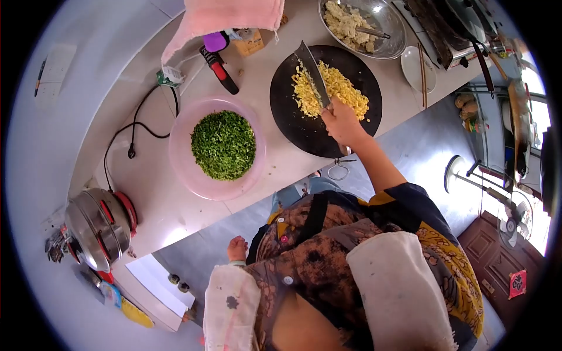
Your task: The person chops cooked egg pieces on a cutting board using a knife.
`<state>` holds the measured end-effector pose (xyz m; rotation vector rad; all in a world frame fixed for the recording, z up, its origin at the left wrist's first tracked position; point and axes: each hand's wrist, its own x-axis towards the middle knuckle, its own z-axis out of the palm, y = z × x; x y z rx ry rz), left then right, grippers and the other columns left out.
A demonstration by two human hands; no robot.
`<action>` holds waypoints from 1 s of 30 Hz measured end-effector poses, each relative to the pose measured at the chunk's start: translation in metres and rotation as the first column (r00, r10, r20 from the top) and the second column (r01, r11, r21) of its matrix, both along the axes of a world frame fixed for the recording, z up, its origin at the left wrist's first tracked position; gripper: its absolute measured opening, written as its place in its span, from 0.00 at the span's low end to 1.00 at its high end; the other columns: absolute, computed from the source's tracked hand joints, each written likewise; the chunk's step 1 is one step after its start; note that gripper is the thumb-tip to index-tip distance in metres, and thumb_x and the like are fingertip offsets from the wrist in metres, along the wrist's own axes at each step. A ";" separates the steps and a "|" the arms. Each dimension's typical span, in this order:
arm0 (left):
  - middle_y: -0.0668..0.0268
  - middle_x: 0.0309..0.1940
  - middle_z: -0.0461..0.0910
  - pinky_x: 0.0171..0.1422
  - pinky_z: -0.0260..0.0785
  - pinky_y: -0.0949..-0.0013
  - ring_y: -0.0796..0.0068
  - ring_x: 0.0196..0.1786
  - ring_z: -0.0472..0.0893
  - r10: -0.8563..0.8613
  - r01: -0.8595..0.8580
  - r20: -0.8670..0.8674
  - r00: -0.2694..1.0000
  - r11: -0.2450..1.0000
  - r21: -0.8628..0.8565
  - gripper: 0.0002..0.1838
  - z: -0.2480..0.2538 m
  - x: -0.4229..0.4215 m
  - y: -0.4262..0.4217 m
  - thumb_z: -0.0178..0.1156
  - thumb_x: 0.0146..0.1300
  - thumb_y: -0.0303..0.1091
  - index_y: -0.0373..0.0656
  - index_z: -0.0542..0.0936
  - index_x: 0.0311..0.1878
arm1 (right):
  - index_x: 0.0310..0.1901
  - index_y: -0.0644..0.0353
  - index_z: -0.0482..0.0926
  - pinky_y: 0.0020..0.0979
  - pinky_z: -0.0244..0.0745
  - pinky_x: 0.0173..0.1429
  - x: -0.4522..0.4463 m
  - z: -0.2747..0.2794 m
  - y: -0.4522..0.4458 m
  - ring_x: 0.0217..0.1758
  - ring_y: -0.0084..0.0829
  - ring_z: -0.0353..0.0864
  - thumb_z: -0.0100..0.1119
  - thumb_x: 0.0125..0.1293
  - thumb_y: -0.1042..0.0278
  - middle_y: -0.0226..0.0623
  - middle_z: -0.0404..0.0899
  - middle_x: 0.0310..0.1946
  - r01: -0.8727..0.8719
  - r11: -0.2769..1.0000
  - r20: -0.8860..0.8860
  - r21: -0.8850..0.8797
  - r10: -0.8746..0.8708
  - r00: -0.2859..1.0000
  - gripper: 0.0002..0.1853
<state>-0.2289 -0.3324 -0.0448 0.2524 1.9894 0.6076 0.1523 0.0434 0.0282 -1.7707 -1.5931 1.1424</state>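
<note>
My right hand (344, 121) is closed round the handle of a kitchen knife (313, 73), whose blade points away from me. The blade lies across a heap of chopped yellow pieces (345, 88) that look like cooked egg. They are spread on a round black cutting board (293, 128), on both sides of the blade. To the left of the board stands a pink plastic bowl (181, 149) with finely chopped greens (223, 145) in it. My left hand (237, 248) hangs low by my body, off the counter, its fingers curled with nothing seen in them.
A metal bowl (398, 41) of pale dough-like mix stands behind the board. Chopsticks (422, 76) lie across a white dish (413, 61) at the right, near a stove (448, 44). A black cord (136, 124) and a steel pot (96, 228) are on the left.
</note>
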 end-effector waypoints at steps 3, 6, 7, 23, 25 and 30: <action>0.64 0.29 0.79 0.28 0.72 0.74 0.74 0.28 0.79 -0.022 0.022 0.005 1.000 1.000 -0.001 0.10 -0.009 -0.028 0.004 0.58 0.60 0.27 0.35 0.76 0.44 | 0.37 0.69 0.66 0.41 0.71 0.35 -0.024 0.006 0.000 0.29 0.47 0.77 0.52 0.64 0.65 0.50 0.76 0.25 0.067 0.996 -0.006 -0.063 -0.067 0.998 0.13; 0.63 0.29 0.80 0.27 0.72 0.74 0.74 0.27 0.80 -0.138 0.138 0.008 0.990 0.990 0.001 0.11 -0.013 -0.053 0.006 0.58 0.60 0.28 0.34 0.77 0.44 | 0.39 0.70 0.66 0.48 0.71 0.44 -0.037 0.003 0.001 0.38 0.57 0.78 0.50 0.64 0.65 0.59 0.78 0.31 0.096 0.990 0.066 -0.100 -0.089 0.994 0.14; 0.63 0.29 0.80 0.27 0.72 0.74 0.74 0.27 0.80 -0.202 0.202 0.004 0.979 0.979 -0.019 0.11 -0.014 -0.061 0.008 0.58 0.60 0.29 0.34 0.77 0.44 | 0.39 0.70 0.66 0.48 0.71 0.45 -0.039 -0.007 0.001 0.38 0.58 0.78 0.49 0.64 0.65 0.60 0.78 0.31 0.096 0.991 0.087 -0.093 -0.088 0.992 0.14; 0.61 0.31 0.80 0.28 0.72 0.74 0.74 0.29 0.80 -0.196 0.195 -0.018 0.981 0.980 -0.039 0.13 -0.009 -0.098 0.027 0.58 0.60 0.30 0.33 0.76 0.46 | 0.40 0.69 0.63 0.51 0.68 0.47 -0.056 0.000 -0.011 0.41 0.63 0.74 0.48 0.64 0.65 0.65 0.75 0.32 0.137 0.990 0.195 0.024 -0.139 0.971 0.13; 0.61 0.31 0.80 0.28 0.72 0.75 0.74 0.28 0.80 -0.209 0.208 -0.020 0.978 0.978 -0.027 0.13 -0.008 -0.099 0.029 0.58 0.61 0.30 0.33 0.76 0.47 | 0.40 0.70 0.63 0.51 0.68 0.47 -0.055 0.001 -0.008 0.41 0.63 0.74 0.48 0.64 0.65 0.65 0.75 0.32 0.092 0.996 0.242 0.017 -0.093 0.966 0.13; 0.62 0.31 0.80 0.29 0.72 0.75 0.75 0.28 0.79 -0.191 0.191 0.000 0.982 0.982 0.009 0.13 -0.017 -0.107 0.018 0.58 0.60 0.30 0.33 0.75 0.47 | 0.40 0.71 0.63 0.51 0.69 0.48 -0.055 -0.010 0.000 0.41 0.61 0.76 0.47 0.64 0.66 0.65 0.76 0.33 0.013 1.000 0.350 -0.006 -0.010 0.937 0.14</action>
